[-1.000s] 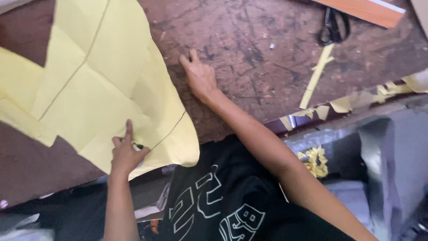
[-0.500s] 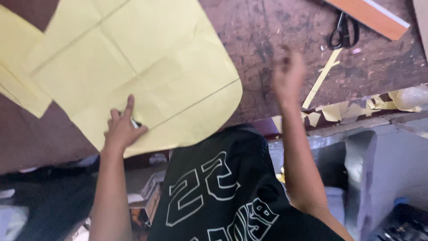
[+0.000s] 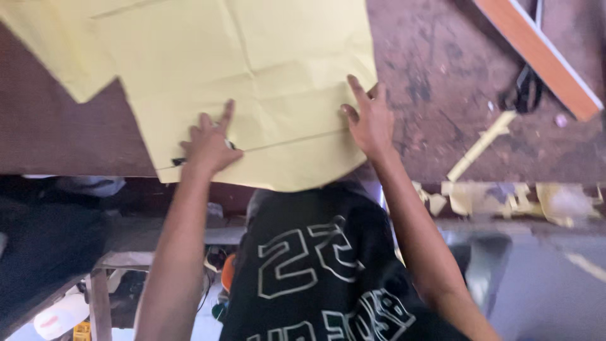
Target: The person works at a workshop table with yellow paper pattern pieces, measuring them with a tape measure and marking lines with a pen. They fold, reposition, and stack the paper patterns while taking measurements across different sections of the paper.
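Note:
A large pale yellow paper sheet with creases and a drawn line lies on the scratched brown table, its lower edge hanging over the near edge. My left hand rests flat on the sheet near that edge, and something small and dark shows under its fingers. My right hand presses on the sheet's right edge, fingers spread.
Black scissors lie at the right beside an orange and white strip. Yellow paper offcuts lie along the table's near right edge. Below the table are my dark printed shirt and a wooden stool.
The sheet has shifted right and toward me. My right hand moved from the bare table, through the air, onto the sheet's right edge. My left hand stayed on the sheet.

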